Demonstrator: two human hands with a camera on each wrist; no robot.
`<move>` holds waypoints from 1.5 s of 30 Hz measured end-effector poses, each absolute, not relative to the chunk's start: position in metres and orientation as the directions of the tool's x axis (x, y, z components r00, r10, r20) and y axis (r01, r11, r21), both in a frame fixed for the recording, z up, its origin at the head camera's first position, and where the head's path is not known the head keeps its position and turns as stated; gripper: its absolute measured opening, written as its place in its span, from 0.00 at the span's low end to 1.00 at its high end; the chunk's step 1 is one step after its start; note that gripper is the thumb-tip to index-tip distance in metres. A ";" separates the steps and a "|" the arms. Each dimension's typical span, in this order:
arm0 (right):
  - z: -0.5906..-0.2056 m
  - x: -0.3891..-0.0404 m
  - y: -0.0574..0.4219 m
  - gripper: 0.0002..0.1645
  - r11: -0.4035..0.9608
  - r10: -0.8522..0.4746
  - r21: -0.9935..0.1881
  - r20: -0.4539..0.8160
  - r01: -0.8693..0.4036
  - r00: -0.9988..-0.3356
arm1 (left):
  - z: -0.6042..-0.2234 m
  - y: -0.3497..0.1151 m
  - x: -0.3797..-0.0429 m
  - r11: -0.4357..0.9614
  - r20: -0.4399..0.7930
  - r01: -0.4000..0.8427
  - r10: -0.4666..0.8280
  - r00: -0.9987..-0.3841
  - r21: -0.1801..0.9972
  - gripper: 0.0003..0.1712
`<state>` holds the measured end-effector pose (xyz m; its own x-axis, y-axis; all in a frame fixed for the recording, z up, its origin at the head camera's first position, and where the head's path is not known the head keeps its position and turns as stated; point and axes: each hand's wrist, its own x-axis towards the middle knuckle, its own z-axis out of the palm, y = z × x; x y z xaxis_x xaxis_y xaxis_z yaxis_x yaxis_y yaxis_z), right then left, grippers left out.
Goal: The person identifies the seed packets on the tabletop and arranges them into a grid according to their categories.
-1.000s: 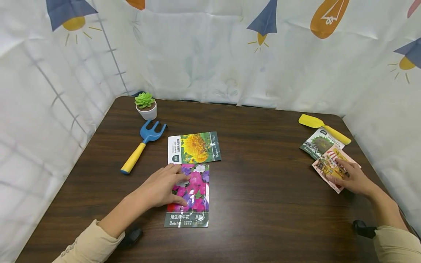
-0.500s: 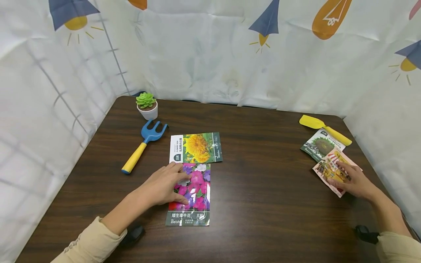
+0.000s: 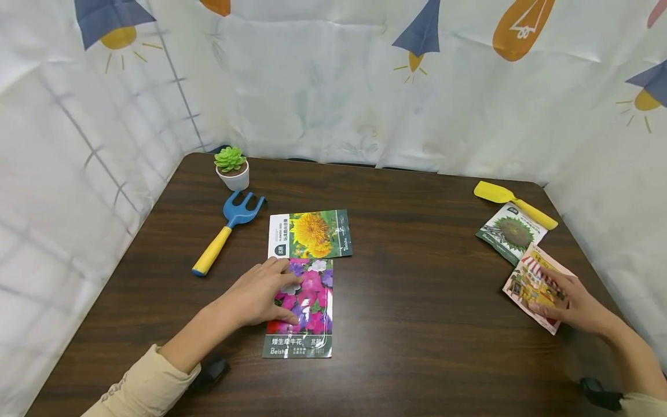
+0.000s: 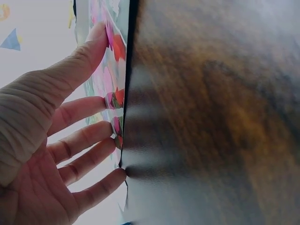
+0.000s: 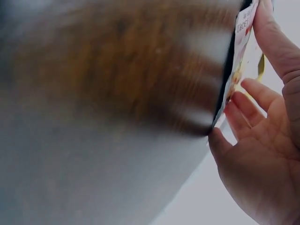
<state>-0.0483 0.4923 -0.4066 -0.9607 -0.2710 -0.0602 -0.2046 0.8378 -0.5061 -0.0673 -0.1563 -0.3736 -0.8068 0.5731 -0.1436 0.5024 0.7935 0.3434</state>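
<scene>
My left hand rests with spread fingers on a seed packet with pink and purple flowers. In the left wrist view, the thumb and fingertips touch that packet's face and edge, rather than curling round it. On the right, my right hand lies on a pink illustrated packet, its fingertips and thumb against the face. The right wrist view shows this packet edge-on, flat by the table. A green-and-white flower seed packet lies just beyond, its near corner at the pink one.
Above the left packet lies a yellow-flower packet, edges meeting. Farther left are a blue hand fork with a yellow handle and a potted succulent. A yellow trowel lies at the back right. Printed curtains surround the table.
My right hand has slid the pink packet toward the near right, uncovering more of the green-and-white packet. The left hand and its packet stay in place.
</scene>
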 end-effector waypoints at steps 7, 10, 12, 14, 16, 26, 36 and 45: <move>-0.405 -0.029 0.489 0.59 0.851 -0.262 -0.490 -0.083 -0.190 -0.961 | -0.374 -0.155 -0.068 0.795 -0.145 0.504 0.573 -0.807 0.338 0.44; -0.405 -0.024 0.483 0.60 0.847 -0.288 -0.481 -0.055 -0.227 -0.956 | -0.374 -0.155 -0.068 0.799 -0.152 0.500 0.569 -0.808 0.335 0.45; -0.404 -0.022 0.478 0.59 0.843 -0.305 -0.475 -0.035 -0.252 -0.952 | -0.374 -0.155 -0.068 0.800 -0.154 0.497 0.567 -0.809 0.336 0.45; -0.404 -0.021 0.473 0.59 0.841 -0.316 -0.472 -0.031 -0.265 -0.948 | -0.374 -0.155 -0.068 0.799 -0.153 0.498 0.568 -0.808 0.335 0.45; -0.403 -0.020 0.467 0.59 0.841 -0.324 -0.468 -0.031 -0.273 -0.946 | -0.373 -0.155 -0.069 0.797 -0.149 0.502 0.571 -0.808 0.336 0.45; -0.403 -0.021 0.437 0.59 0.827 -0.375 -0.455 -0.008 -0.330 -0.927 | -0.374 -0.155 -0.069 0.795 -0.145 0.502 0.572 -0.807 0.340 0.44; -0.394 -0.025 0.400 0.59 0.813 -0.418 -0.464 -0.042 -0.353 -0.908 | -0.374 -0.155 -0.068 0.794 -0.142 0.501 0.572 -0.808 0.346 0.43; -0.389 -0.032 0.370 0.59 0.798 -0.437 -0.507 -0.114 -0.325 -0.892 | -0.374 -0.154 -0.068 0.785 -0.129 0.513 0.582 -0.803 0.347 0.44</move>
<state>-0.0315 0.3696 -0.3888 -0.8924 -0.4366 -0.1144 -0.3253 0.7979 -0.5075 -0.0683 -0.1542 -0.3745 -0.8031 0.5817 -0.1291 0.5129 0.7851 0.3471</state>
